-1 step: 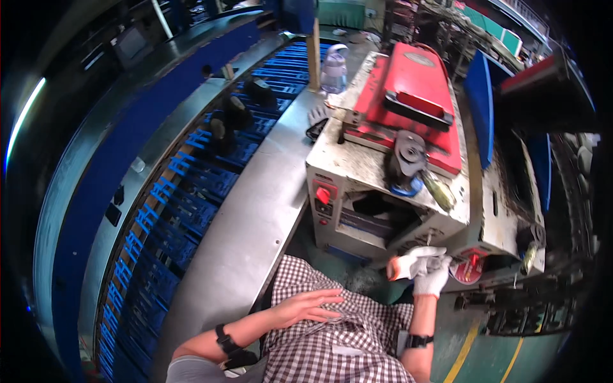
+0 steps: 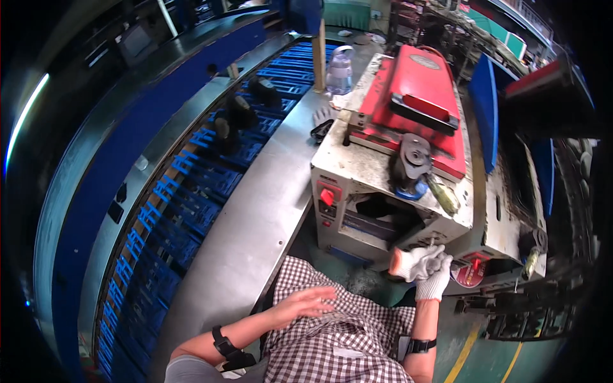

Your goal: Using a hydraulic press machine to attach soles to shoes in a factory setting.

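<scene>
My left hand (image 2: 300,305) is bare and hovers over or rests on the brown-and-white checked apron (image 2: 338,341) at my lap; its fingers are stretched out and hold nothing. A white knit work glove covers my right hand (image 2: 436,281), which is out in front of the pale machine's lower front. Its fingers close on a second white work glove (image 2: 410,262) with an orange cuff, which points to the left. Whether that loose glove touches the machine I cannot tell. Dark straps circle both my wrists.
A pale machine (image 2: 329,239) with a red lid (image 2: 421,80) stands ahead, a grey clamp-like part (image 2: 415,156) on its front edge. Left of it runs a metal ledge (image 2: 252,204) beside a conveyor with blue slats (image 2: 191,220). A clear bottle (image 2: 339,73) and a dark-palmed glove (image 2: 322,124) lie farther back.
The view has shifted slightly, so the machine sits a little lower and farther right. My left hand has drawn slightly left; the right keeps its hold on the loose glove.
</scene>
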### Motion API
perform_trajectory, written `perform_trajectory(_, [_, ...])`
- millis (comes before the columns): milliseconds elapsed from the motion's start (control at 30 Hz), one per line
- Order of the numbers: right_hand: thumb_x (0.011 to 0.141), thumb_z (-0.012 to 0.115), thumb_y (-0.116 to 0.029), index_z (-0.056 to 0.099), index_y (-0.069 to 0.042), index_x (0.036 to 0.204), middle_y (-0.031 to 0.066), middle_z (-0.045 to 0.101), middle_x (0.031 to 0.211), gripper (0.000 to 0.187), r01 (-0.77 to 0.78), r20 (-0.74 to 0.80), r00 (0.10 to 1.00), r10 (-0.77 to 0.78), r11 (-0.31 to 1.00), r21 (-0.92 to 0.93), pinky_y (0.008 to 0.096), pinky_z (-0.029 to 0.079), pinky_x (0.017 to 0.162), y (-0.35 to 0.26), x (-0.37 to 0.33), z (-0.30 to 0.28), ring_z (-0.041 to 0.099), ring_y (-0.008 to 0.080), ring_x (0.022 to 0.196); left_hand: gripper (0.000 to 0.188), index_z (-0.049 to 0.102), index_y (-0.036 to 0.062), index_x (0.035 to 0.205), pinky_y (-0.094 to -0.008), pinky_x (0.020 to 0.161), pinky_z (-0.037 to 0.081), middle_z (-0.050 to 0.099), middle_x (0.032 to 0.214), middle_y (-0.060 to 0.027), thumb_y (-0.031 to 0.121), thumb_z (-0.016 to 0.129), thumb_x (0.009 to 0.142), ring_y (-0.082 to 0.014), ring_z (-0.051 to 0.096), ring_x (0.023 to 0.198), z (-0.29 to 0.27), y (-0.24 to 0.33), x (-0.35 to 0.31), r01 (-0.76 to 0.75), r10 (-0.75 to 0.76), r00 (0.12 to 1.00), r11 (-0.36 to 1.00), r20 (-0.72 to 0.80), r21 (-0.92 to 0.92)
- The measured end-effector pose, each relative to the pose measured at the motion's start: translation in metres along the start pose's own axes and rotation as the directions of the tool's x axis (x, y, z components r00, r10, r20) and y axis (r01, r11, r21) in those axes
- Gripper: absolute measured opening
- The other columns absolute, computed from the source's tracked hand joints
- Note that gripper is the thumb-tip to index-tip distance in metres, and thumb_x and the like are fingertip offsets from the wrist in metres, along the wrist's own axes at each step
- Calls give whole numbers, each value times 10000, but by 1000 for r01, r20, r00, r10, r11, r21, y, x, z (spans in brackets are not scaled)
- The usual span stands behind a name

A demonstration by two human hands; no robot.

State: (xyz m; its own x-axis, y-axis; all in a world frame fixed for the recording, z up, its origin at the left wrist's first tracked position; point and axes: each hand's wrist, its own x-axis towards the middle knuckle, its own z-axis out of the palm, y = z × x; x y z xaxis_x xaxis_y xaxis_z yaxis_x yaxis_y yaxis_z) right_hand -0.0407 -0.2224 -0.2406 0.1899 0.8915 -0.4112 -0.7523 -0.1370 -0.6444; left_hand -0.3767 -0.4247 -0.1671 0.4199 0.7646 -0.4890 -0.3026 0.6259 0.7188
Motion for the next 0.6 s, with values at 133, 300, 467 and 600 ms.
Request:
perform_trajectory(133, [1098, 520, -408, 593, -105, 1084, 3, 585, 854, 311, -216, 344, 903, 257, 964, -154, 317, 532, 560, 40, -73, 80, 600, 155, 703, 770, 173, 111, 1678, -365, 1133, 418, 295, 1689, -74, 378, 577, 1080, -200, 416, 1477, 4, 5, 26, -483, 558, 812, 807, -172, 340])
perform_trajectory(300, [1056, 476, -578, 527, -68, 1442, 177, 552, 1500, 642, -510, 673, 530, 515, 828, -232, 511, 354, 1215, 98, -137, 160, 490, 365, 1407, 732, 320, 85, 1613, -412, 1166, 417, 490, 1543, -114, 568, 462, 1082, -250, 512, 1387, -4, 31, 80, -643, 545, 762, 701, -349, -309])
perform_trajectory(467, [974, 439, -755, 139, -115, 1679, 199, 195, 1717, 999, -512, 770, 433, 468, 831, -217, 502, 168, 1302, 109, -141, 195, 213, 361, 1582, 709, 526, -43, 1405, -444, 1193, 410, 620, 1389, -208, 582, 392, 1097, -298, 587, 1325, 2, 66, 74, -794, 546, 592, 522, -593, -311])
perform_trajectory(600, [965, 400, -789, 46, -116, 1684, 215, 140, 1725, 1046, -340, 811, 418, 410, 898, -279, 519, 126, 1307, 123, -150, 190, 160, 371, 1596, 704, 492, -52, 1459, -462, 1201, 403, 590, 1440, -229, 546, 465, 1088, -297, 582, 1340, -37, 50, 80, -759, 425, 567, 602, -706, -248])
